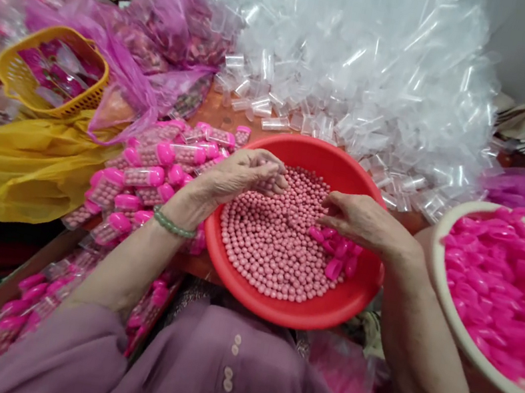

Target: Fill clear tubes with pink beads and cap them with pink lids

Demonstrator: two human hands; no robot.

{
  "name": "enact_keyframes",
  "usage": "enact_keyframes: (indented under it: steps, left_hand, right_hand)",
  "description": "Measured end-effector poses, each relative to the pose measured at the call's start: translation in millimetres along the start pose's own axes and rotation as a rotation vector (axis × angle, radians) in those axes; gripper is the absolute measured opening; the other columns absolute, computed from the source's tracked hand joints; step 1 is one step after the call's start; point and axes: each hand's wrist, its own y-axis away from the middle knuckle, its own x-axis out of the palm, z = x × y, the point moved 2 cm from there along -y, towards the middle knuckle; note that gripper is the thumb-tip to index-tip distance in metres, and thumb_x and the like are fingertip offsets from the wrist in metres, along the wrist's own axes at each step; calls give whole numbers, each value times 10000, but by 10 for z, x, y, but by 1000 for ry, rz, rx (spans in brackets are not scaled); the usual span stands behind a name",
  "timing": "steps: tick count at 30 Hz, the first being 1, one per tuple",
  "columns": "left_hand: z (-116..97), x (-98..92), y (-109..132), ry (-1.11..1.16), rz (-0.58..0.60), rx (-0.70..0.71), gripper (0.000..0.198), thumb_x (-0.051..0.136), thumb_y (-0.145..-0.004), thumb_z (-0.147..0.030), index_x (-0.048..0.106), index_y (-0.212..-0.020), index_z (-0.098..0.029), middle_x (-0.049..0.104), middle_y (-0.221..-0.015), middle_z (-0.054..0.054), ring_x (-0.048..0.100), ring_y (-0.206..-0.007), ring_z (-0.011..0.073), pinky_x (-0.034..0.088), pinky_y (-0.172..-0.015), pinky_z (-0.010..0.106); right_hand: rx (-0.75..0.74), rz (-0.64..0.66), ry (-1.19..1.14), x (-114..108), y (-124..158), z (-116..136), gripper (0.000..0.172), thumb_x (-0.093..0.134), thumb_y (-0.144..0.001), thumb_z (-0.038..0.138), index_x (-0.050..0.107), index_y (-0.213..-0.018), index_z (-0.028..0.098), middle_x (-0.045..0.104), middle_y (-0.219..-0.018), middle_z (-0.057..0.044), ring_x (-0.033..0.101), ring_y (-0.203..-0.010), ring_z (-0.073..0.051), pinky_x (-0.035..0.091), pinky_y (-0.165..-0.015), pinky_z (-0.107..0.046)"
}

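Observation:
A red bowl (301, 152) in front of me holds many small pink beads (280, 240) and a few pink caps (338, 257) at its right side. My left hand (240, 176) hovers over the bowl's left part, fingers curled round what looks like a small clear tube. My right hand (357, 220) rests over the right part of the beads, fingers pinched together near the pink caps. A green bracelet (171, 224) circles my left wrist.
A heap of empty clear tubes (365, 72) lies behind the bowl. Filled tubes with pink caps (155, 171) pile up at the left. A white basin of pink caps (505, 287) sits right. A yellow basket (25, 73) and yellow bag (18, 167) lie far left.

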Motion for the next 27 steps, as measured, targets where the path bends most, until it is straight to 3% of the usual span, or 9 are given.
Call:
enact_keyframes:
  steps: [5,11,14,20,24,27]
  left_hand:
    - [-18,81,79,-59,-39,49,372,792,-723,-388,634,-934,-126,737,-843,66,699,-763,147,537,-729,266]
    - [45,194,158,-13,-61,-4,355,798,-715,-349,655,-948,-123,733,-860,65,693,-771,144,533,-753,282]
    - [109,281,231,7,-75,-47,363,819,-683,-318,666,-942,-116,726,-852,59,686,-767,136,525,-729,260]
    - [277,545,422,56,-119,-113,339,811,-689,-317,653,-907,-111,712,-941,81,684,-850,153,525,-782,278]
    - [380,711,476,177,-104,-156,376,841,-656,-317,650,-901,-106,695,-900,62,686,-871,157,524,-863,310]
    - [393,766,468,304,-94,-112,369,860,-628,-302,650,-868,-116,683,-837,35,685,-845,147,524,-852,291]
  right_hand:
    - [17,126,74,210,63,68,182,617,-861,357,609,-820,179,660,-758,-48,571,-671,-164,321,-594,-259]
    - [-21,115,55,358,80,77,140,613,-842,282,606,-742,184,655,-743,-44,552,-663,-153,306,-584,-259]
    - [-58,-20,-150,278,163,20,177,616,-848,329,621,-755,178,621,-694,-13,515,-616,-131,339,-588,-251]
    - [7,-500,-834,77,342,-8,281,759,-723,418,718,-892,198,661,-758,4,575,-663,-133,459,-632,-257]
    - [40,-755,-1252,151,346,134,291,803,-683,388,722,-917,234,699,-833,-4,650,-724,-148,539,-687,-286]
    - [57,-812,-1407,252,331,255,296,804,-675,403,721,-910,243,717,-846,-11,678,-758,-159,568,-752,-318]
